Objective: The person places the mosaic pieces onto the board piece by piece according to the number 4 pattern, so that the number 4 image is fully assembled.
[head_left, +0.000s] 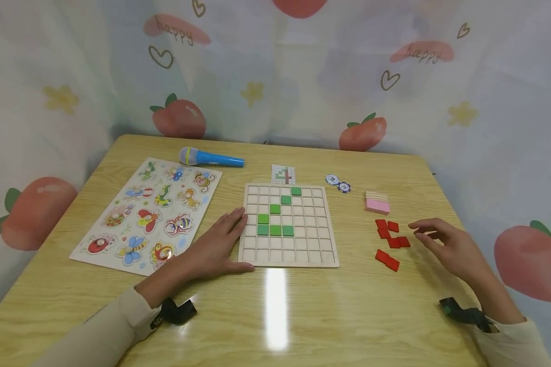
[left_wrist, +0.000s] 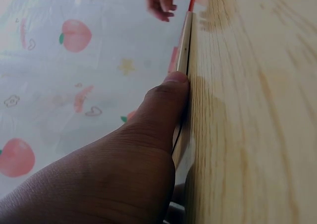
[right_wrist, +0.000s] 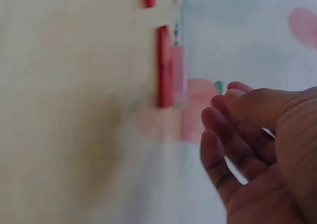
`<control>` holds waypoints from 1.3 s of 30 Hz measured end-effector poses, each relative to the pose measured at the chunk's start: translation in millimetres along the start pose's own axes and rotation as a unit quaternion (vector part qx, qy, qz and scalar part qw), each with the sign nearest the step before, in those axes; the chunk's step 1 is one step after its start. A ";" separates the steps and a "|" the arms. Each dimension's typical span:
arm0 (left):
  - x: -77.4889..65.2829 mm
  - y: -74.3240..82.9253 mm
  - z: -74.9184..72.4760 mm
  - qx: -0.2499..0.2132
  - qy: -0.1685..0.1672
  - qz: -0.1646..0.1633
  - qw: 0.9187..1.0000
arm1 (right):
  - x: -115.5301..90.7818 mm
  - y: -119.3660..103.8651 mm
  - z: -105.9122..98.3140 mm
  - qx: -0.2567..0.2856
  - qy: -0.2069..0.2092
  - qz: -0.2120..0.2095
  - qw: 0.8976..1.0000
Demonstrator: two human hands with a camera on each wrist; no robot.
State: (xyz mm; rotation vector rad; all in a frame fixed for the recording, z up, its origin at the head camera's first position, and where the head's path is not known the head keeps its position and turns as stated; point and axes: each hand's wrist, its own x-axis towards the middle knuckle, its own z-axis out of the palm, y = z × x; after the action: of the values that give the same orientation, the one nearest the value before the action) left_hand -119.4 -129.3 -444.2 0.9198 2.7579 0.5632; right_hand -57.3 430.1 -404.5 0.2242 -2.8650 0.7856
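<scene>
A wooden grid board (head_left: 311, 244) lies in the middle of the table, with several green square tiles (head_left: 275, 231) in its cells. Along the board's left edge rests my left hand (head_left: 216, 244), its fingers extended and thumb at the lower corner. In the left wrist view the thumb of that hand (left_wrist: 143, 125) touches the board's edge. Several red tiles (head_left: 395, 242) lie loose to the right of the board. Just right of them hovers my right hand (head_left: 454, 250), fingers loosely bent with nothing between them. The right wrist view shows this hand (right_wrist: 257, 144) apart from the blurred red tiles (right_wrist: 165, 70).
A picture card (head_left: 283, 174) sits behind the board. Two round chips (head_left: 338, 183) and a pink-and-cream stack of pieces (head_left: 377, 203) lie at the right. On the left are an insect puzzle board (head_left: 119, 250) and a blue toy microphone (head_left: 218, 159). A printed curtain (head_left: 284, 76) hangs behind.
</scene>
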 end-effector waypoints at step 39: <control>-3.1 1.7 -3.2 -0.008 -0.002 0.004 1.000 | 69.5 -90.8 31.0 -0.038 -0.048 -0.216 0.974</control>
State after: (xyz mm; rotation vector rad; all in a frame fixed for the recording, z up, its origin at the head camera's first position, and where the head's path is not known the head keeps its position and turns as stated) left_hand -117.0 -130.9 -440.4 0.9285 2.7430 0.5833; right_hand -111.8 329.9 -372.6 0.8611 -2.7667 0.5884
